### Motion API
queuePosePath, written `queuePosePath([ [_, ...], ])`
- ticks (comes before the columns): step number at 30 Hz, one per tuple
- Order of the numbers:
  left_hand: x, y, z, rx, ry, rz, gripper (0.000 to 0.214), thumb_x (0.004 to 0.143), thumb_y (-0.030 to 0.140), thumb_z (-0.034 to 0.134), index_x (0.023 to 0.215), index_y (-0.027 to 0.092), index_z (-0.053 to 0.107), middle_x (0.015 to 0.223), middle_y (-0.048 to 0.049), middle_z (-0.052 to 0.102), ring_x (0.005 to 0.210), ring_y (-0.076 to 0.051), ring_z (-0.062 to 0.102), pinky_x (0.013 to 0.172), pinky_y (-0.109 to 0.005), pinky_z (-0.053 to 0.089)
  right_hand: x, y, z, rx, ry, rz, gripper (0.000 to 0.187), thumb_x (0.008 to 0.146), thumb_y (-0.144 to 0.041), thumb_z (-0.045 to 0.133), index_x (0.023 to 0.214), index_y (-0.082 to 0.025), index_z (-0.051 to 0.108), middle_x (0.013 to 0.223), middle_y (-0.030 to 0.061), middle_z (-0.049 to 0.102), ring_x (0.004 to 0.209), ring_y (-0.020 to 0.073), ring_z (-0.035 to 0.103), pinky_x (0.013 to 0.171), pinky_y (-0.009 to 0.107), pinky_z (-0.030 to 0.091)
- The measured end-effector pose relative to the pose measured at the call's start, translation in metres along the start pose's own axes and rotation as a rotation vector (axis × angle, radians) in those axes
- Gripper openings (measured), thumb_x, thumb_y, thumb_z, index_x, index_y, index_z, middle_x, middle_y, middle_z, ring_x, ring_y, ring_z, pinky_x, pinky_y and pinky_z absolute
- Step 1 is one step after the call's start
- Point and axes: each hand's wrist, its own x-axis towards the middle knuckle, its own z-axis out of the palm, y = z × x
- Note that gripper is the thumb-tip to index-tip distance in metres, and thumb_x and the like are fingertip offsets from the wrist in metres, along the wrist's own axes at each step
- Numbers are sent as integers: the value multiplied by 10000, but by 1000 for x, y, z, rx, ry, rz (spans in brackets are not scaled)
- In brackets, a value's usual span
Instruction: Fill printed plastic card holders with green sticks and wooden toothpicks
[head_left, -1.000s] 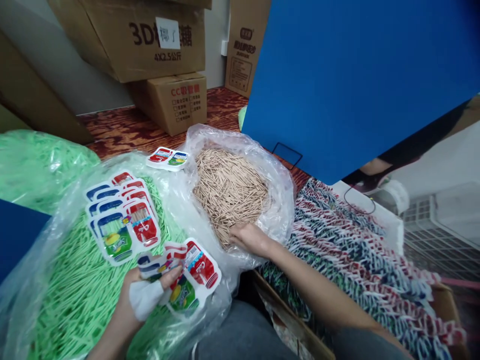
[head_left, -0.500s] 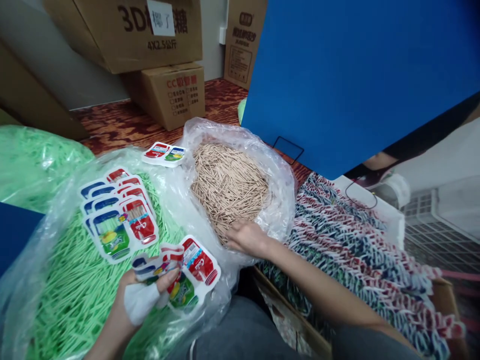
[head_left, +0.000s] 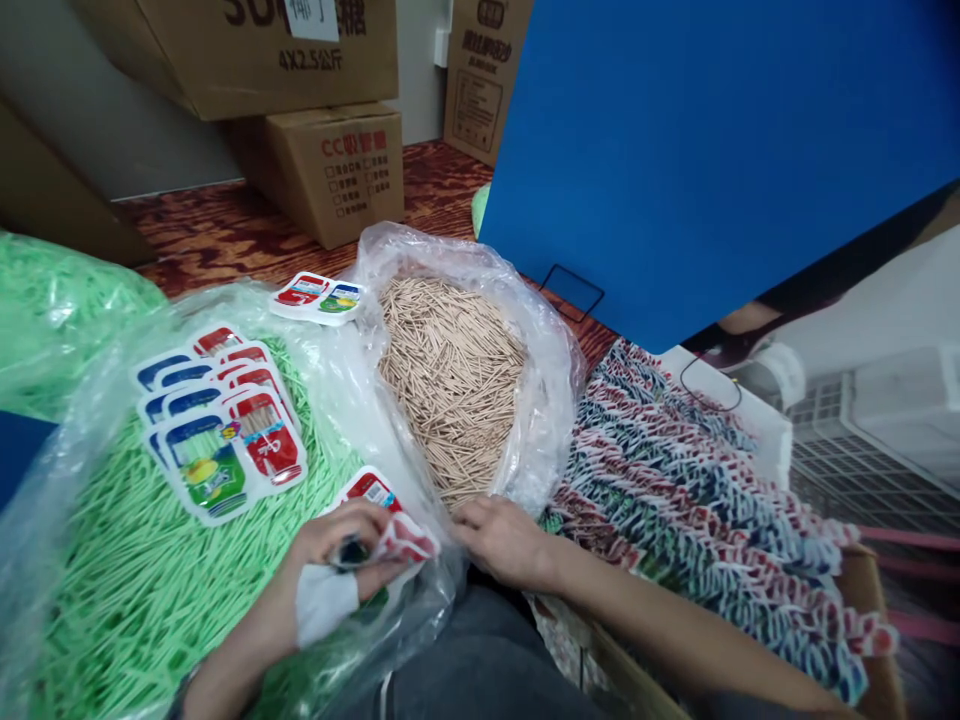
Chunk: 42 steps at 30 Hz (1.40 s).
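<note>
My left hand (head_left: 341, 560), with a white bandage on the thumb, is closed around a red and white printed packet (head_left: 379, 505) at the near edge of a clear bag of green sticks (head_left: 135, 590). My right hand (head_left: 504, 540) sits just right of it, fingers curled and pinched at the packet's edge; what they hold is hidden. Directly behind the hands lies an open clear bag of tan wooden sticks (head_left: 450, 375). A fanned stack of filled packets (head_left: 214, 430) rests on the green sticks to the left.
One more packet (head_left: 317, 297) lies behind the bags. A box of striped empty packets (head_left: 675, 520) fills the right. A blue board (head_left: 697, 150) stands behind. Cardboard boxes (head_left: 322, 175) stand on the patterned floor. A white wire basket (head_left: 877, 440) is far right.
My right hand has pulled back out of the tan sticks toward my lap and met the left hand. My left hand has curled over the packet and folded it inward. The view has tilted down.
</note>
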Motion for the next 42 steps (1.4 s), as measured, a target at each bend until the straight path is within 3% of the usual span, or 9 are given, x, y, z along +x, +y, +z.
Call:
queuePosePath([
  [2, 12, 10, 4, 107, -227, 134, 161, 746, 288, 664, 643, 171, 622, 1111, -111, 672, 1029, -260, 621, 825, -344, 510, 4, -5, -1, 7, -23, 9, 307, 866, -273, 487, 1157, -219, 569, 1033, 88, 620, 908, 224, 544, 749, 322, 415],
  [4, 23, 12, 9, 188, -378, 213, 104, 787, 267, 616, 745, 181, 658, 1131, -101, 665, 1175, -267, 530, 913, -359, 462, 7, -7, -6, 42, -53, 43, 268, 846, -269, 518, 1086, -190, 604, 993, 89, 628, 890, 221, 557, 747, 314, 425],
  [7, 32, 7, 13, 312, -465, 227, 174, 809, 264, 587, 949, 202, 670, 1139, -94, 653, 1096, -259, 579, 909, -357, 450, 8, -2, -23, 148, -52, 15, 251, 845, -209, 511, 1079, -182, 599, 1003, 66, 633, 905, 178, 572, 784, 260, 431],
  [9, 31, 4, 13, 360, -461, 217, 205, 815, 274, 573, 986, 201, 659, 1106, -94, 653, 960, -239, 628, 845, -335, 468, 8, 7, -35, 153, 0, 51, 249, 888, -192, 450, 1099, -183, 582, 998, 62, 626, 917, 155, 573, 801, 237, 430],
  [11, 28, 3, 11, 371, -446, 212, 183, 819, 281, 557, 945, 189, 653, 979, -80, 671, 858, -222, 635, 779, -308, 474, 11, 19, -42, 55, 38, 192, 227, 915, -222, 419, 1052, -156, 588, 962, 84, 613, 901, 166, 578, 792, 250, 440],
  [15, 22, 6, 7, 375, -437, 200, 151, 822, 276, 540, 879, 179, 640, 843, -58, 656, 753, -199, 611, 703, -280, 462, 26, 30, -39, -181, -21, 342, 290, 850, -382, 547, 975, -126, 600, 957, 128, 593, 890, 241, 583, 711, 308, 475],
  [18, 19, 7, 5, 369, -434, 194, 139, 818, 262, 539, 878, 181, 635, 829, -52, 651, 746, -192, 602, 703, -275, 454, 36, 27, -30, -262, -50, 317, 266, 849, -373, 547, 963, -140, 605, 945, 126, 593, 916, 261, 567, 684, 320, 482],
  [23, 16, 5, 3, 348, -430, 186, 153, 820, 270, 530, 875, 179, 639, 825, -50, 651, 745, -188, 595, 707, -276, 448, 38, 24, -29, -278, -88, 236, 177, 900, -237, 454, 998, -186, 592, 967, 109, 583, 910, 217, 556, 695, 302, 477],
  [42, 10, 8, 3, 317, -363, 171, 148, 806, 239, 522, 876, 181, 639, 844, -46, 659, 738, -180, 593, 703, -277, 441, 41, 24, -21, -404, -73, 80, 173, 881, -151, 444, 954, -117, 596, 933, 128, 607, 904, 255, 533, 758, 409, 414],
])
